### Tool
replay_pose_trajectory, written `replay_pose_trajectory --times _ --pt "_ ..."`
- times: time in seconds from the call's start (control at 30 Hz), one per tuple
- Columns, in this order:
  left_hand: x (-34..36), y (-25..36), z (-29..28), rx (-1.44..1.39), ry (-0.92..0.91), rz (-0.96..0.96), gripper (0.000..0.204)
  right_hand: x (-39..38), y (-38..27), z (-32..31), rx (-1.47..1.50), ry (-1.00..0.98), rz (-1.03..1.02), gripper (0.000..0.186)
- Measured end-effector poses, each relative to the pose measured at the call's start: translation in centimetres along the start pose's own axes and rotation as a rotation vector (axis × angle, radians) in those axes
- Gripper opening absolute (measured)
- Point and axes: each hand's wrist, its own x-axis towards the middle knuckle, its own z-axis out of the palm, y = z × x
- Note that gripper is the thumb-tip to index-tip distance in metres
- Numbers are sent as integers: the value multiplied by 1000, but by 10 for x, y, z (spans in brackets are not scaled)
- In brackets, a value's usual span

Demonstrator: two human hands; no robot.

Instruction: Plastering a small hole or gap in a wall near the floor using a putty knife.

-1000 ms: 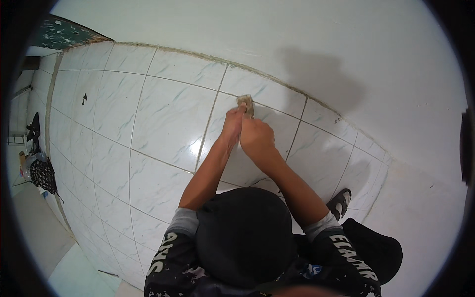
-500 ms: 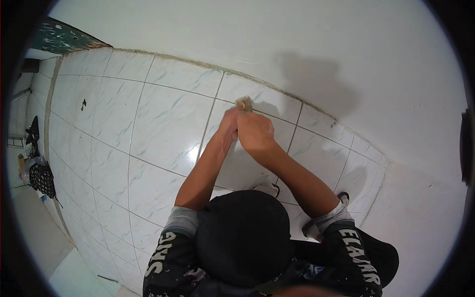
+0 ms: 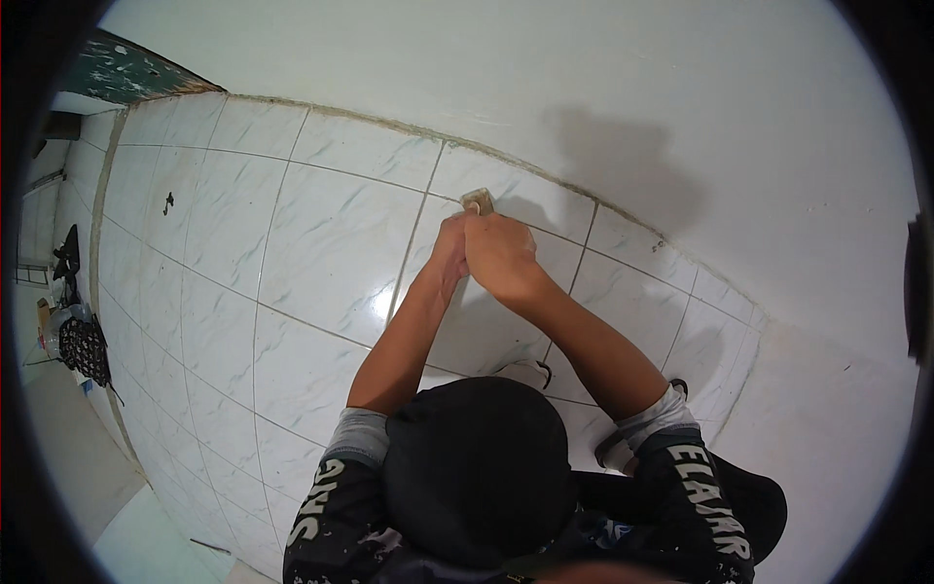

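Both of my hands are together over the tiled floor, fingers closed. A small tan, squarish piece (image 3: 478,200) juts out past my fingertips; its exact kind does not show. My right hand (image 3: 500,251) is wrapped round it from the right, back of the hand upward. Pressed against it from the left is my left hand (image 3: 449,243), also closed, its grip partly hidden by the right. The piece is near a grout line between white, blue-veined tiles (image 3: 341,229).
A white wall (image 3: 662,88) rises beyond the floor, its base edge rough. My shoes (image 3: 615,452) are beneath me. At far left lie a black patterned bag (image 3: 84,348) and other items. A small dark object (image 3: 168,203) lies on the tiles, and a green painted panel (image 3: 141,73) stands at the upper left.
My joined hands have shifted very slightly, and the tan piece now shows a little more sharply. Both hands keep the same grip.
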Motion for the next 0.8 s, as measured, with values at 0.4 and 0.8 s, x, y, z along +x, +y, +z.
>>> replay_pose_trajectory --times 0.4,0.8 --pt "16 -20 -15 -89 26 49 31 2 5 -2 13 58 -53 16" --pt "-2 -5 -4 -123 227 58 38 6 -8 16 16 -9 -26 15"
